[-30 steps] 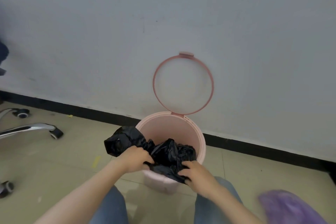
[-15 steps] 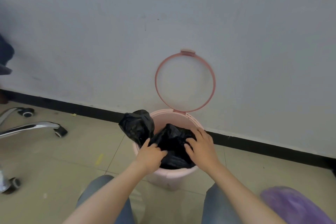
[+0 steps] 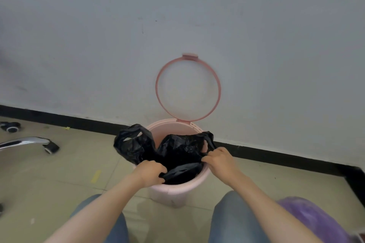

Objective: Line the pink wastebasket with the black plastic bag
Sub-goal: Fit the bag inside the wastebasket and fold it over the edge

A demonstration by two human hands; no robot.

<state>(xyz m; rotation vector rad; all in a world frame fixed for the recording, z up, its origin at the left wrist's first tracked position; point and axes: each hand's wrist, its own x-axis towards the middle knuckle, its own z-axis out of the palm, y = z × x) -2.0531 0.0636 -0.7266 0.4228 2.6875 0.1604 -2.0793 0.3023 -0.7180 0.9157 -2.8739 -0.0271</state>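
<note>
The pink wastebasket (image 3: 173,193) stands on the floor against the wall, its hinged ring lid (image 3: 158,92) flipped up. A crumpled black plastic bag (image 3: 177,152) sits in its mouth; one handle loop hangs over the left rim, the other rises at the right rim. My left hand (image 3: 150,171) grips the bag's edge at the near left rim. My right hand (image 3: 219,160) pinches the bag's edge at the right rim. The basket's inside is mostly hidden by the bag.
A grey wall with a black baseboard (image 3: 276,156) runs behind the basket. An office chair's chrome leg and caster (image 3: 49,146) lie at the left on the tiled floor. A purple object (image 3: 316,221) sits at the lower right, beside my knees.
Both hands have spread apart toward opposite sides of the rim, pulling the bag's mouth wider. The right handle loop now shows at the right rim.
</note>
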